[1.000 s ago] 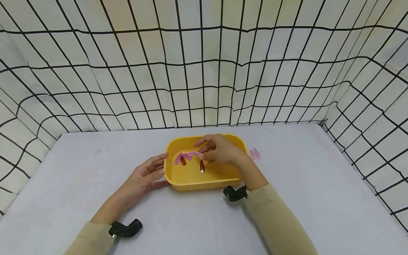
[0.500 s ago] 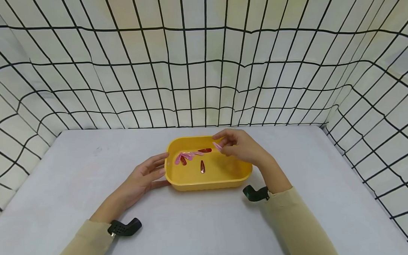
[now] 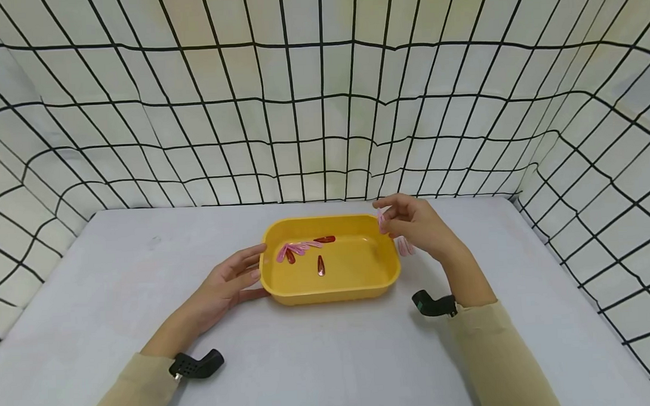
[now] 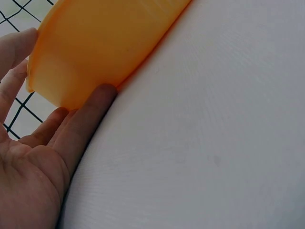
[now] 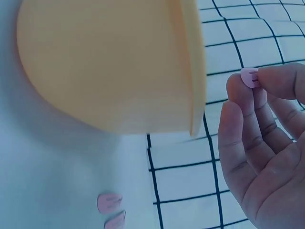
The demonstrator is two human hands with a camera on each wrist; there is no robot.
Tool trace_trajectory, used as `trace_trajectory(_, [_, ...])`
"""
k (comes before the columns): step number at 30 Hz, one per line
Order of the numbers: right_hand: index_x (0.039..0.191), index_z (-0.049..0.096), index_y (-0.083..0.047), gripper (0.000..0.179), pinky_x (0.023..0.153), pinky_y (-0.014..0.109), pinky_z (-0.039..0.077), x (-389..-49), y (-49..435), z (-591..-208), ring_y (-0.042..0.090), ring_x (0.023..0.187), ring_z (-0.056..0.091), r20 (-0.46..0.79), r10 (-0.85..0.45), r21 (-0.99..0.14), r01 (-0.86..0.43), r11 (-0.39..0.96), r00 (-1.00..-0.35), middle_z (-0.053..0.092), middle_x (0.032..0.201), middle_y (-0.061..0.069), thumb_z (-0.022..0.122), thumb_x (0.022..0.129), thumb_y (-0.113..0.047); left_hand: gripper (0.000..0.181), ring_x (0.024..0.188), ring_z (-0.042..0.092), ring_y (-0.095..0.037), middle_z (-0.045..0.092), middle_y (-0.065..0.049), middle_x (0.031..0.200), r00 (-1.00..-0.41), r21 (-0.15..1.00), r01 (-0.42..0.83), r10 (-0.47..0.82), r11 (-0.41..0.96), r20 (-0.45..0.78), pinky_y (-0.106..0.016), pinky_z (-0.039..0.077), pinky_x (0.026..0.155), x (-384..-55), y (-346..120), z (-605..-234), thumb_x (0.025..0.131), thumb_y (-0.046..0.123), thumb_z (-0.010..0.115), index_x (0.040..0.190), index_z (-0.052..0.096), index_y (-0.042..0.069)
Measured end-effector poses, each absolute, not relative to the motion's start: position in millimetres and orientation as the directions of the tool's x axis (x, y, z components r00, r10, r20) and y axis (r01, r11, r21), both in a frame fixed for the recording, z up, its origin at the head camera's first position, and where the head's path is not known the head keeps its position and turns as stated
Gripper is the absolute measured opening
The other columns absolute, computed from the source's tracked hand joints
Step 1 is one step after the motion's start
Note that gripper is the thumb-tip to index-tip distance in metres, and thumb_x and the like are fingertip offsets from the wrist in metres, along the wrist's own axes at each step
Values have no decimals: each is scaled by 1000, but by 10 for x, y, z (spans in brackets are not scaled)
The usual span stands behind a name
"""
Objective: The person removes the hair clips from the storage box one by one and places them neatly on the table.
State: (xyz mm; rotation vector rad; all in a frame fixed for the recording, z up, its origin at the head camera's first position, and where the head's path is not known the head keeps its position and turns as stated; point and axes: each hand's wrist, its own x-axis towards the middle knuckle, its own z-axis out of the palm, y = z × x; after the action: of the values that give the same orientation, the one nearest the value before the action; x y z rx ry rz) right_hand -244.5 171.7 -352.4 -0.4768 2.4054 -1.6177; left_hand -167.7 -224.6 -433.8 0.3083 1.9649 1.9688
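A yellow plastic tray (image 3: 354, 279) stands on the white table, with several pink hair clips (image 3: 294, 250) bunched at its left end. Three dark red hair clips lie in it as well, one of them a separate red clip (image 3: 320, 266) near the middle. My left hand (image 3: 233, 278) rests against the tray's left side, fingers fairly straight; in the left wrist view the fingertips touch the yellow wall (image 4: 109, 52). Above the tray's right rim, my right hand (image 3: 417, 223) pinches a pink hair clip (image 5: 250, 77) between thumb and finger.
Two pink clips (image 5: 109, 202) lie on the table just right of the tray, partly behind my right hand in the head view. A black wire grid (image 3: 322, 119) rises behind the table and along both sides. Each wrist wears a black camera (image 3: 435, 304).
My right hand has lifted a pink clip from among those in the tray and carried it right, out past the right rim. My left hand stays at the tray's left side.
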Motion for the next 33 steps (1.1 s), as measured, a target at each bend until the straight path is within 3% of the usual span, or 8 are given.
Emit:
trace_trajectory(5, [129,61,-11,32,80,33,61,-2503,1811,-3537,40,95,64,20,-354,-921,-155,358,-935,63,99,17,62,97,-8,55,136,49,-26,29,-12,161,-921,996,-85,379,25,-88,-42,55,96,-1669,-2252,-4324,104,20,55,155,34,16])
trace_trajectory(21, [133,58,-10,36,81,29,60,-2640,2078,-3717,43,101,61,-39,-257,-904,-75,421,-966,63,103,21,60,97,-8,55,134,51,-25,30,-12,160,-922,997,-80,379,24,-83,-41,56,96,-1652,-2258,-4320,104,20,55,155,34,16])
trace_trajectory(33, [137,54,-5,40,81,26,60,-2690,2210,-3829,38,100,63,-90,-205,-877,-20,481,-975,63,107,21,59,98,-13,56,136,49,-28,29,-13,161,-922,996,-80,377,25,-83,-42,56,96,-1651,-2260,-4313,104,20,55,155,34,15])
